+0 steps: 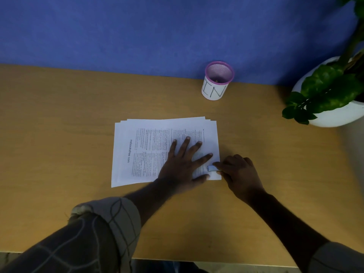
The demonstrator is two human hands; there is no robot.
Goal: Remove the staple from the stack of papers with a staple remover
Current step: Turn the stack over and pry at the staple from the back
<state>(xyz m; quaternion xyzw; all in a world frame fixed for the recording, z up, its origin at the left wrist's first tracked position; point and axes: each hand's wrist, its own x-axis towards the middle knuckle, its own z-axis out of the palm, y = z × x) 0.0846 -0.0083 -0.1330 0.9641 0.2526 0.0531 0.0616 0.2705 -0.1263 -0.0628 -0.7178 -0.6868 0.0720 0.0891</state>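
Pressing flat with spread fingers, my left hand (181, 164) pins the stack of papers (141, 152) to the wooden desk (59, 134). My right hand (239, 173) pinches a small pale staple remover (212, 168) between thumb and forefinger at the stack's near right corner, just beside my left thumb. I cannot make out the staple itself. A pink-rimmed mesh cup (216, 81) marked "IN" stands farther back, a potted plant (331, 91) at right.
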